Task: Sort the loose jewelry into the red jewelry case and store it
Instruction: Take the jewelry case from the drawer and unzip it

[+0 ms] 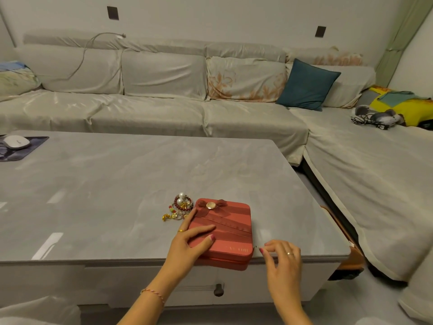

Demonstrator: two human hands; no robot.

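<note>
Head view: red jewelry case [222,231] shut at the surface's near edge, left hand [187,240] flat on lid, right hand [282,256] fingers pinching the zipper pull [257,247] at its near-right corner, loose jewelry [180,207] just beyond its far-left corner.

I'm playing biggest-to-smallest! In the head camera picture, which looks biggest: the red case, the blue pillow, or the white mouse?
1. Blue pillow, though it's farther away.
2. Red case, nearly as big but closer, so unsure.
3. White mouse, clearly smallest.

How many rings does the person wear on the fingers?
2: a gold ring on the left hand, a ring on the right hand. Others may be hidden.
</note>
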